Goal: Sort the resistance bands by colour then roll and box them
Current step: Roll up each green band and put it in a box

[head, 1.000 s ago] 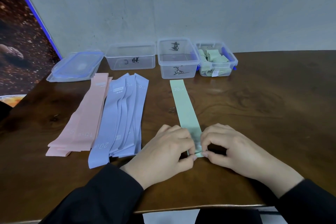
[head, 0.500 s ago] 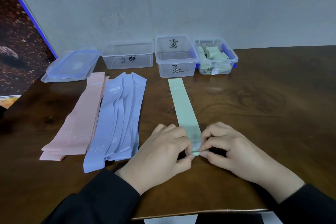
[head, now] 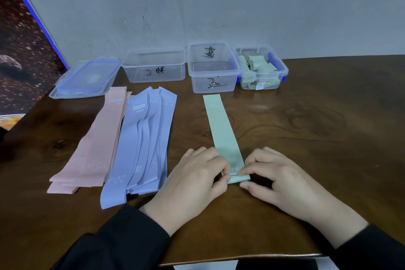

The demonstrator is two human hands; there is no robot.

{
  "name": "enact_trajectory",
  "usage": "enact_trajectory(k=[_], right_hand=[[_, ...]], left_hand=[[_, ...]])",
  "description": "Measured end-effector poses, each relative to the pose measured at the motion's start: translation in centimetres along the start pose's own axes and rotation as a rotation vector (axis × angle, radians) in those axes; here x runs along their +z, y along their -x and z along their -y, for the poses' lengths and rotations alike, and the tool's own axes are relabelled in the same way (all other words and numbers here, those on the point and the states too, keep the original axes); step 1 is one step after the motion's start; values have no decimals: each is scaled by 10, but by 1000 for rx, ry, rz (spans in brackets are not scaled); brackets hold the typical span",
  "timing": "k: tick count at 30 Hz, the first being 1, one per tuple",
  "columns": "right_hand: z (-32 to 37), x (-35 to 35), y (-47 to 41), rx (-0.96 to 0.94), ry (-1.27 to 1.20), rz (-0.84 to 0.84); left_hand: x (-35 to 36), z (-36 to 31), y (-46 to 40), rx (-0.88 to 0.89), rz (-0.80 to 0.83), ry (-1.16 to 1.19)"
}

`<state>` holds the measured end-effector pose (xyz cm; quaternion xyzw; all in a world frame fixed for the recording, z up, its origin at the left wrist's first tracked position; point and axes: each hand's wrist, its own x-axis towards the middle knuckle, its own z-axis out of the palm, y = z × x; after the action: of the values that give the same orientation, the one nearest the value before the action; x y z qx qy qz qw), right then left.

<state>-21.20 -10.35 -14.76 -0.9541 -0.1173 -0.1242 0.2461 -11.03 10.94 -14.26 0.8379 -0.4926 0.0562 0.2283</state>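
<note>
Near table edge: both hands pinch the green band's rolled end.
Left hand (head: pixel 192 182): thumb and fingertips grip the roll's left side.
Right hand (head: pixel 282 184): fingers curled, gripping its right side.
Green band (head: pixel 221 129): thin, matte, flat strip running away toward the boxes; near end a small tight roll.
Pink bands (head: pixel 96 144): smooth flat stack, far left.
Blue bands (head: pixel 142 144): fanned flat stack beside the pink ones.
Boxes (head: pixel 211 68): clear plastic, rectangular, at the wall; the rightmost holds green rolls.
Lid (head: pixel 87 79): clear, blue-rimmed.
Table (head: pixel 317 138): dark glossy wood, bare at right.
</note>
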Motion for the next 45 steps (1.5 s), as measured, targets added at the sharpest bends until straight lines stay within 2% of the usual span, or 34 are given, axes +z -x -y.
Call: enact_trajectory(k=[12, 24, 34, 45], right_hand=[[1, 0, -1, 13, 2, -9], [-4, -2, -9, 27, 32, 0], [-2, 1, -10, 28, 55, 3], [-4, 1, -11, 65, 37, -12]], left_hand=[[-1, 1, 2, 51, -2, -60], [-1, 1, -2, -47, -90, -72], [0, 2, -2, -25, -28, -95], [-1, 3, -2, -63, -35, -96]])
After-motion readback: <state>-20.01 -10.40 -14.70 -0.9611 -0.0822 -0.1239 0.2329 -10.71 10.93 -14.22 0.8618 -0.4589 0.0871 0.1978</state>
